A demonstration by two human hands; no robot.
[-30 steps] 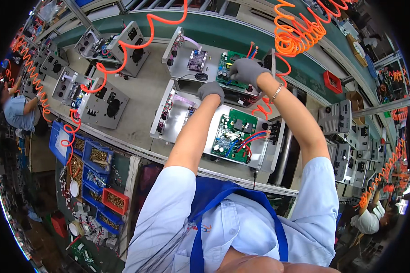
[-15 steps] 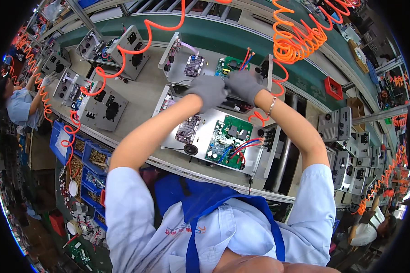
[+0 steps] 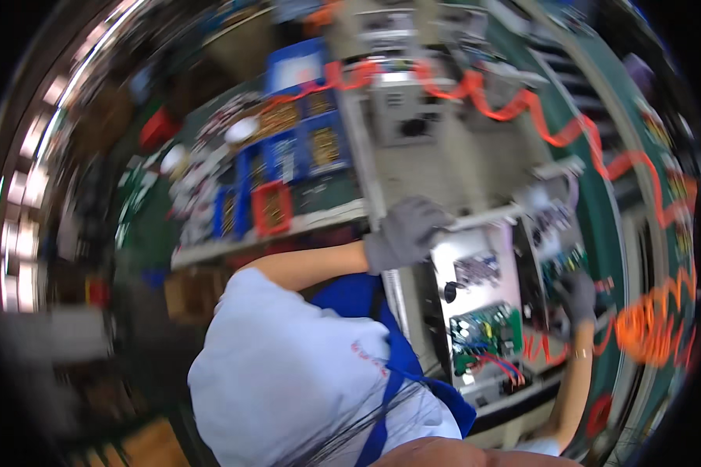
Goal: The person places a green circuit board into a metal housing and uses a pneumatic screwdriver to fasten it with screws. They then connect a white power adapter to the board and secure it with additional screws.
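My left hand (image 3: 409,233), in a grey glove, is at the end of the near open metal chassis (image 3: 494,245), beside its upright panel. Motion smears its fingers, so their grip is unclear. Inside this chassis sit a small dark circuit board (image 3: 477,269) and a larger green circuit board (image 3: 487,331) with red and blue wires. My gloved right hand (image 3: 576,296) is over a second open chassis (image 3: 557,226), close to its green board (image 3: 562,266). Blur hides whether its fingers hold anything.
Blue bins (image 3: 323,144) of brass-coloured small parts and a red bin (image 3: 273,208) stand on a side table to my left. Another metal unit (image 3: 405,113) is farther along the bench. An orange coiled air hose (image 3: 506,107) crosses above; more coils (image 3: 646,331) hang at the right.
The view has swung left, bringing the bins closer to the middle. My hands, previously close together between the two chassis, are now apart: left by the near chassis's end, right over the far one.
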